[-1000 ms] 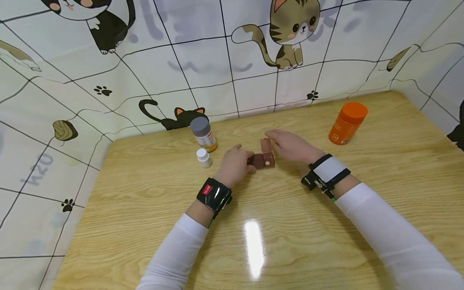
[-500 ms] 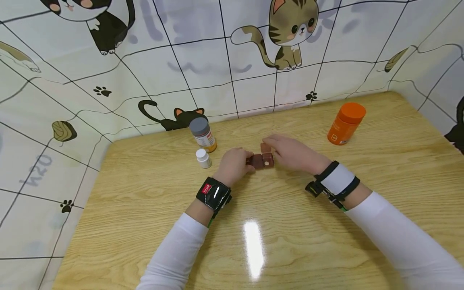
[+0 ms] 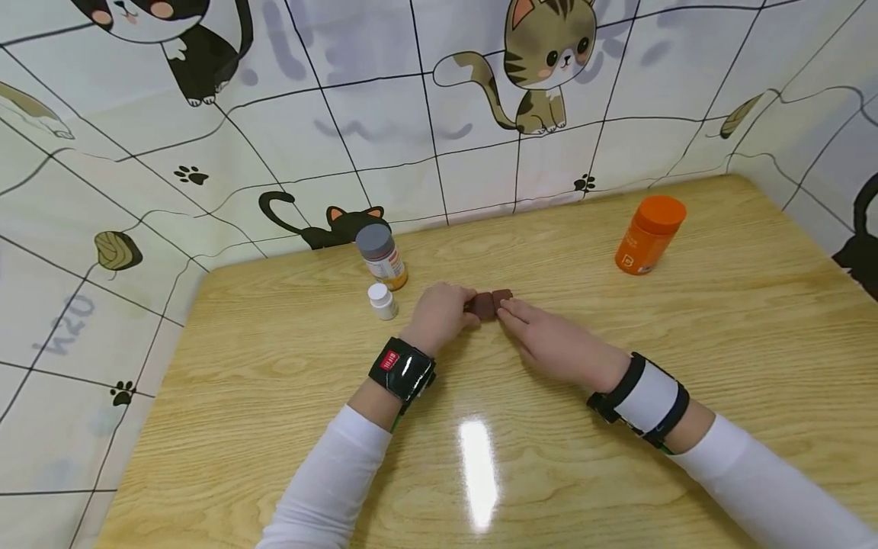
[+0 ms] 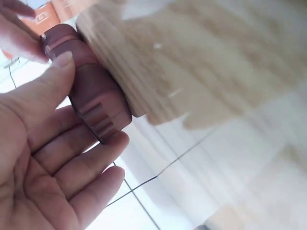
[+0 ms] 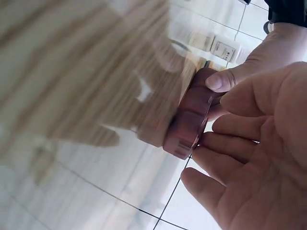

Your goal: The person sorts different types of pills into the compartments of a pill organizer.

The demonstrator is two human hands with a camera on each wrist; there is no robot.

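Box (image 3: 484, 306), brown and segmented, sits on the table (image 3: 309, 381) between the two hands. Left hand (image 3: 439, 316): thumb and fingers pinch its left end. Right hand (image 3: 555, 339): fingers nearly straight, tips touching its right end. Progress, by judgement: what shows of the top appears shut, so that portion looks done. Outstanding: the right-end lid (image 3: 503, 294), partly covered by fingers; whether it is fastened cannot be told. Surface: glossy light wood grain, carrying a bright reflection (image 3: 479, 473) between the forearms. A grey-capped bottle (image 3: 382, 257) and a small white bottle (image 3: 382, 302) stand near one another, left of the left hand; an orange jar (image 3: 649, 235) stands well apart to the right. Room: white wall covering (image 3: 384, 130), dark grid lines, printed cartoon cats (image 3: 549, 57).
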